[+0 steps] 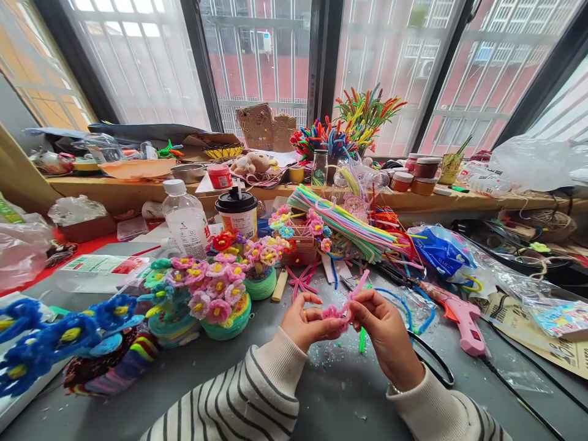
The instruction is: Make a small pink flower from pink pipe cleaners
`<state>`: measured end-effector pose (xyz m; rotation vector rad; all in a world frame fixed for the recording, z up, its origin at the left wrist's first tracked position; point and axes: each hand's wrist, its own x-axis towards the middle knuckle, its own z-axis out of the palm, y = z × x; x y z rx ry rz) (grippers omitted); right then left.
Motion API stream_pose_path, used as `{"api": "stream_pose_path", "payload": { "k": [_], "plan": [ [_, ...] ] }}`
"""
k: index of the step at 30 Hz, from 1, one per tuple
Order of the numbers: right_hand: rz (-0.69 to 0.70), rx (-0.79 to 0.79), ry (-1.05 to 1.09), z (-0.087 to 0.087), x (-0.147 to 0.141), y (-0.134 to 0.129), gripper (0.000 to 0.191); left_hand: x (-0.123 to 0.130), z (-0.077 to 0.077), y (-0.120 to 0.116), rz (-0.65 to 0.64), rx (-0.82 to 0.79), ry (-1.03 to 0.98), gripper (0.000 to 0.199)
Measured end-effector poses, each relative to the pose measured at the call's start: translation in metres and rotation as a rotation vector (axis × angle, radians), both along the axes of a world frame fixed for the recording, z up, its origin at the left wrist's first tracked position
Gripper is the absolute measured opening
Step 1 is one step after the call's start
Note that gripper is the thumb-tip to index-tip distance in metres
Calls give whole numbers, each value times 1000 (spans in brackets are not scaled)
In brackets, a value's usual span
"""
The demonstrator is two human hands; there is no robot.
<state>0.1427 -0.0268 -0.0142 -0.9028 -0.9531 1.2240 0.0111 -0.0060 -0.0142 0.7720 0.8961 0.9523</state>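
Between my two hands is a pink pipe cleaner [337, 311], bent into small loops at its left part, with a straight end pointing up to the right. My left hand [304, 323] pinches the looped part between thumb and fingers. With thumb and forefinger closed, my right hand [382, 331] grips the same pipe cleaner near its straight end. Below them a green stick [362, 341] lies on the grey table [340, 398] among specks of glitter. Just left of my left hand stands a pot of pink pipe-cleaner flowers [223, 294].
To the right lies a pink glue gun [459, 315] with its cord trailing forward. A bundle of pastel pipe cleaners [340, 220] is behind my hands. A water bottle [184, 220], a lidded cup [237, 214] and blue flowers [68, 334] stand to the left.
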Motion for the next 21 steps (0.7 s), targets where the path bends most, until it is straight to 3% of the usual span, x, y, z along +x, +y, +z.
{"api": "stream_pose_path", "payload": {
  "k": [8, 13, 17, 21],
  "plan": [
    [-108, 23, -131, -1, 1, -2, 16, 0, 2, 1, 129, -45, -65, 54],
    [-159, 136, -353, -4, 1, -5, 13, -1, 2, 1, 180, -24, -23, 60],
    [-242, 343, -697, -3, 3, -8, 10, -2, 5, 0, 160, -26, -32, 58],
    [-282, 612, -1004, -6, 7, -9, 21, -2, 6, 0, 147, -21, -22, 55]
  ]
}}
